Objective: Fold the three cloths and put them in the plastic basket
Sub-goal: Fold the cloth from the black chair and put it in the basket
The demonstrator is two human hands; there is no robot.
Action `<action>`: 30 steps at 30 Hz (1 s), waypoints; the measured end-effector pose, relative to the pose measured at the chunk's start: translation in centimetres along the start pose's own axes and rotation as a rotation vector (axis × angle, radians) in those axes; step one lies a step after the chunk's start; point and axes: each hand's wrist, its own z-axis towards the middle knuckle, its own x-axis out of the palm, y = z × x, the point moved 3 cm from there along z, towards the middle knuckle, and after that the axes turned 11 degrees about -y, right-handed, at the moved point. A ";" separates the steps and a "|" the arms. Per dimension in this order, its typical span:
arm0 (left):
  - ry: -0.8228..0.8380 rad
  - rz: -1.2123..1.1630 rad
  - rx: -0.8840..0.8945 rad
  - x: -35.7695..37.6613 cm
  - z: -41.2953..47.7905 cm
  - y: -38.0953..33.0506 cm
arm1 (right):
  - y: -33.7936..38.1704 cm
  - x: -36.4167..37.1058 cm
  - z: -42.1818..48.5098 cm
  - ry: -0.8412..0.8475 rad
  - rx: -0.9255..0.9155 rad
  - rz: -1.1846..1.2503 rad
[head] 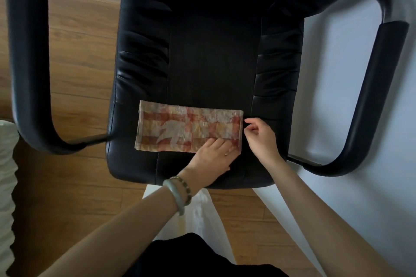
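Observation:
A red, orange and white patterned cloth (180, 127) lies folded into a long flat strip across the front of a black leather chair seat (213, 63). My left hand (213, 155) rests flat on the cloth's near right corner, fingers together. My right hand (261, 137) is just off the cloth's right end, thumb and forefinger pinched at that edge. No other cloth and no plastic basket are in view.
The chair has a black armrest on the left (27, 63) and one on the right (378, 87). Wooden floor (74, 56) lies to the left, a white surface (337, 56) to the right. Something white and ribbed (6, 175) shows at the left edge.

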 end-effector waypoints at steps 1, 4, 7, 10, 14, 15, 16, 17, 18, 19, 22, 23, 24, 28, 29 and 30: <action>0.017 0.001 -0.022 0.6 1.0 -0.5 | -0.1 -0.2 0.0 -0.008 -0.001 -0.003; 0.045 0.022 -0.090 1.1 2.8 -1.1 | -0.7 -0.8 0.1 -0.016 0.047 0.034; 0.006 0.000 -0.118 0.0 2.9 -1.3 | -1.4 -1.1 -0.1 0.005 0.109 0.089; -0.069 -0.112 -0.207 -0.4 2.4 -1.1 | -1.4 -0.8 -0.4 0.053 0.189 0.196; -0.179 -0.287 -0.366 -0.6 1.3 -0.3 | -0.2 0.5 -0.9 0.154 0.322 0.369; -0.215 -0.328 -0.383 -1.0 1.1 -0.2 | 0.2 0.9 -1.0 0.169 0.351 0.417; -0.247 -0.364 -0.386 -1.5 0.8 -0.2 | 0.7 1.1 -1.1 0.170 0.373 0.460; -0.281 -0.392 -0.384 -1.9 0.6 -0.3 | 1.1 1.3 -1.1 0.154 0.387 0.495; -0.316 -0.412 -0.386 -2.3 0.3 -0.3 | 1.5 1.4 -1.0 0.125 0.398 0.530; -0.348 -0.428 -0.401 -2.6 0.0 -0.3 | 2.0 1.6 -0.9 0.092 0.409 0.567; -0.442 -0.482 -0.500 -3.5 -1.0 0.1 | 3.3 1.9 -0.2 0.016 0.412 0.638; -0.471 -0.506 -0.543 -3.8 -1.5 0.3 | 3.8 2.0 -0.1 0.009 0.402 0.641; -0.498 -0.533 -0.590 -4.1 -2.1 0.5 | 4.4 2.2 0.0 0.014 0.387 0.641; -0.583 -0.567 -0.797 -5.4 -4.9 2.3 | 7.7 3.7 -0.6 0.105 0.264 0.605; -0.600 -0.568 -0.847 -5.8 -5.7 2.9 | 8.5 4.2 -0.9 0.113 0.221 0.574; -0.604 -0.573 -0.894 -6.1 -6.5 3.5 | 9.4 4.8 -1.2 0.113 0.181 0.545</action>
